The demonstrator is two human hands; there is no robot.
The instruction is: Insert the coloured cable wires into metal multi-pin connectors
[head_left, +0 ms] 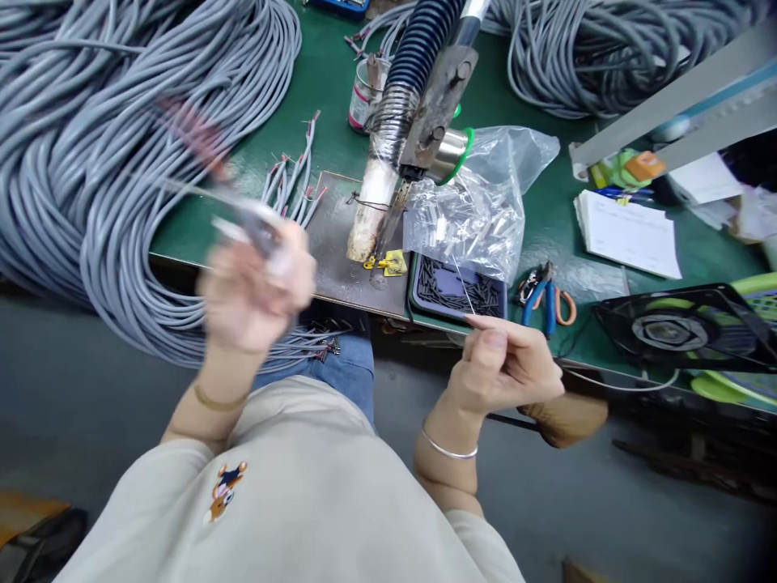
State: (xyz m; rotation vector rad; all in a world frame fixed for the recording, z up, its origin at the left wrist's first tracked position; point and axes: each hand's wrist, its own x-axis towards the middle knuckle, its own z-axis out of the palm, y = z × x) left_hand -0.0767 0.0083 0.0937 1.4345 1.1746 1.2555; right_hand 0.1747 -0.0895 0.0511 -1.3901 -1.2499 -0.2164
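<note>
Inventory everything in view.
Cable coils: several, grey, left and upper right.
Board: one, grey, centre.
Cut cables: several, grey, beside board.
Hose: one, black, upper centre.
Metal bracket: one, grey, beside hose.
Solder spool: one, silver-green, beside bracket.
Can: one, white-pink, beside hose.
Tray: one, dark, beside board.
Tube pieces: many, black, in tray.
Plastic bag: one, clear, behind tray.
Pliers: one or two, blue and orange, beside tray.
Fan: one, black, right.
Papers: one stack, white, behind fan.
Workbench: one, green, centre.
Strand: one, whitish, over tray.
Blurred item: count unclear, reddish, in left hand.
Shirt: one, cream, bottom.
Left hand: one, centre left.
Right hand: one, centre right.
</note>
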